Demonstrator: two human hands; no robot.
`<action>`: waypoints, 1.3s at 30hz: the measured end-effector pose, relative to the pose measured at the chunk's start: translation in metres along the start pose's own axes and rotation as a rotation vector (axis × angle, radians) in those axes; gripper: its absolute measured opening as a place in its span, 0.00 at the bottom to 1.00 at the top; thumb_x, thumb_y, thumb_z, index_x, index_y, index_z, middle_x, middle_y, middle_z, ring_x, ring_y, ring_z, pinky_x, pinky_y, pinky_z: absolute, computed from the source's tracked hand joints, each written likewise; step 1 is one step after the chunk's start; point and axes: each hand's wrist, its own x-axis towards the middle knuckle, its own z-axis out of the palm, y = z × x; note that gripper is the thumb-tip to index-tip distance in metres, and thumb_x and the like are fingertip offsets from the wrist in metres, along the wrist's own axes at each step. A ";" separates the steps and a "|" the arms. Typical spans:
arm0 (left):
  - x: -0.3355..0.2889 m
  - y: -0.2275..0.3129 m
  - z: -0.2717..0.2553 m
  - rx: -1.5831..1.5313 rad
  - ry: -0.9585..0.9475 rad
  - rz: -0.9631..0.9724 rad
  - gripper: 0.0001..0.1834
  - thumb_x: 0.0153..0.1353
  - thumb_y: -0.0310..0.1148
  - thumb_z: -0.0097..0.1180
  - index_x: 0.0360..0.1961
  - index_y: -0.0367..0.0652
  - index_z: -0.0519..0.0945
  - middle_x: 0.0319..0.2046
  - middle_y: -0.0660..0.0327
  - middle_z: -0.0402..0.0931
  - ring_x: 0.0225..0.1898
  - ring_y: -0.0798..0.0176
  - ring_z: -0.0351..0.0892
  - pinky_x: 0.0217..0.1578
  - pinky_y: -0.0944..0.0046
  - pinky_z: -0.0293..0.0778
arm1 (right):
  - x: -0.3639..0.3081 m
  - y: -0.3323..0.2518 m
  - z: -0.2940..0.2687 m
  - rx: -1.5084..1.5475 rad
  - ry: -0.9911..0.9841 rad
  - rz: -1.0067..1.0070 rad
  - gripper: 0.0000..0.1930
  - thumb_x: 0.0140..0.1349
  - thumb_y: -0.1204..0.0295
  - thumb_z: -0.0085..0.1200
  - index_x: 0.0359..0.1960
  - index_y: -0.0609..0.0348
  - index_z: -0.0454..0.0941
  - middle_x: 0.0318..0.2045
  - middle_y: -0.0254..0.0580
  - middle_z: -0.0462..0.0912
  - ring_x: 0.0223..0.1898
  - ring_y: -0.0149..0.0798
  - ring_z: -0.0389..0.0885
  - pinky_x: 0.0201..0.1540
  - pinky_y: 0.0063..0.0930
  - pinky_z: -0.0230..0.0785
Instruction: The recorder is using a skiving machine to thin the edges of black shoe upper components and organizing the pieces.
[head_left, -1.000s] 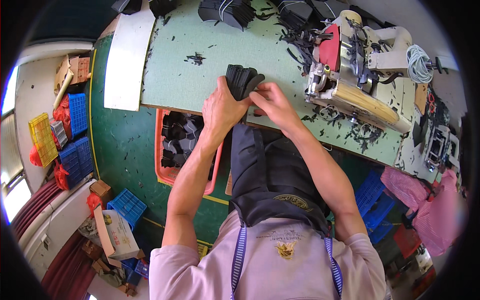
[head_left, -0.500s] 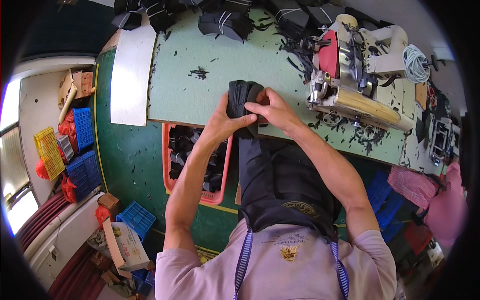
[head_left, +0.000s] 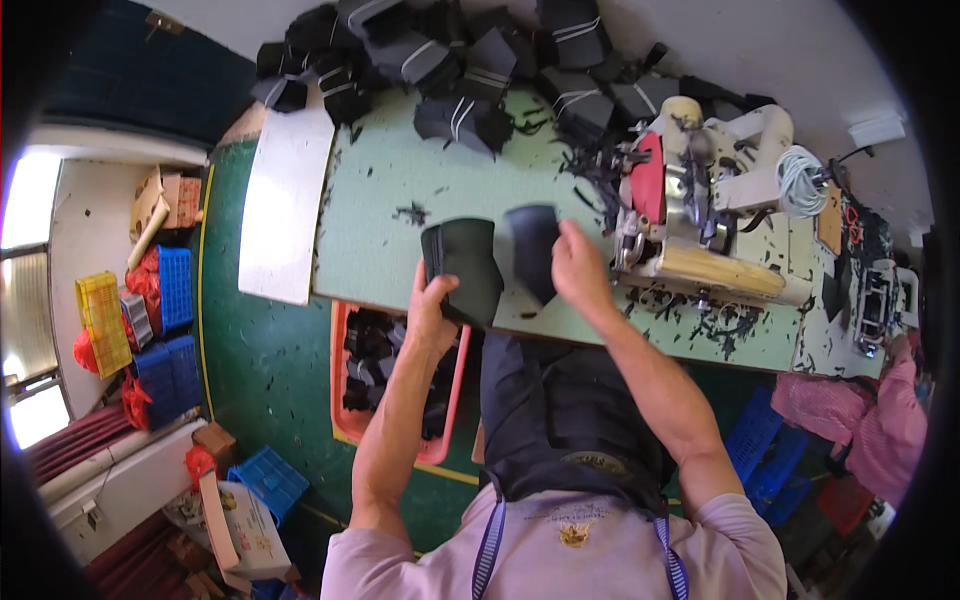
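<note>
My left hand point(head_left: 432, 312) grips a stack of black sheet pieces point(head_left: 468, 268) near the table's front edge, thumb on top and fingers beneath. The pieces are flat, with a waisted outline. To the right, my right hand point(head_left: 580, 265) pinches one single black piece point(head_left: 533, 250) by its right edge. That piece is slightly blurred and is apart from the stack. Just right of my right hand stands a cream and metal machine point(head_left: 690, 200) with a red part and a wooden-looking front bar.
Rubber-banded bundles of black pieces point(head_left: 465, 120) pile along the table's back. Black scraps litter the pale green tabletop point(head_left: 375, 240). A white board point(head_left: 285, 200) lies at its left end. Below, a pink crate point(head_left: 440, 440) holds more black pieces. Another person's pink sleeve point(head_left: 890, 420) shows far right.
Both hands were together on the stack. My right hand has moved right with one piece, while my left keeps the stack, now turned flat side up. The view has tilted toward the table's back.
</note>
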 end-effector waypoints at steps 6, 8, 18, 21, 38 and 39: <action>-0.006 0.011 0.004 -0.157 -0.026 0.040 0.29 0.56 0.22 0.53 0.61 0.44 0.66 0.50 0.52 0.76 0.49 0.53 0.80 0.46 0.49 0.82 | 0.000 -0.035 0.000 -0.286 0.073 -0.354 0.25 0.64 0.61 0.59 0.58 0.62 0.72 0.43 0.50 0.81 0.44 0.52 0.79 0.50 0.43 0.71; -0.008 0.007 0.005 -0.167 0.010 0.027 0.29 0.56 0.21 0.53 0.61 0.45 0.66 0.49 0.53 0.76 0.49 0.53 0.80 0.46 0.49 0.82 | -0.015 -0.053 0.015 0.083 -0.290 -0.036 0.26 0.60 0.56 0.63 0.52 0.63 0.77 0.38 0.50 0.82 0.37 0.50 0.81 0.43 0.40 0.73; -0.027 0.020 -0.021 -0.275 0.074 0.188 0.29 0.58 0.27 0.56 0.63 0.47 0.67 0.55 0.56 0.74 0.56 0.53 0.77 0.57 0.49 0.75 | -0.016 -0.063 0.074 0.447 -0.266 0.157 0.12 0.59 0.71 0.64 0.38 0.66 0.79 0.31 0.42 0.84 0.32 0.33 0.82 0.39 0.29 0.74; -0.031 0.026 -0.033 -0.300 0.091 0.226 0.30 0.58 0.26 0.55 0.63 0.45 0.67 0.56 0.55 0.74 0.56 0.53 0.77 0.57 0.48 0.74 | 0.005 -0.067 0.071 0.361 -0.198 0.166 0.14 0.59 0.70 0.64 0.42 0.65 0.77 0.33 0.44 0.83 0.36 0.36 0.82 0.42 0.30 0.74; -0.024 0.015 -0.009 -0.080 -0.018 -0.071 0.30 0.54 0.21 0.59 0.60 0.40 0.68 0.48 0.52 0.77 0.48 0.53 0.81 0.48 0.50 0.82 | -0.010 -0.049 0.020 0.652 -0.521 0.356 0.08 0.67 0.70 0.51 0.41 0.63 0.75 0.34 0.37 0.80 0.38 0.33 0.78 0.44 0.30 0.70; -0.021 0.011 -0.011 -0.077 -0.024 -0.077 0.30 0.54 0.21 0.59 0.60 0.40 0.68 0.48 0.52 0.77 0.48 0.53 0.81 0.48 0.50 0.82 | -0.008 -0.031 0.019 0.512 -0.431 0.271 0.09 0.67 0.70 0.50 0.42 0.63 0.75 0.34 0.40 0.80 0.37 0.36 0.79 0.45 0.32 0.70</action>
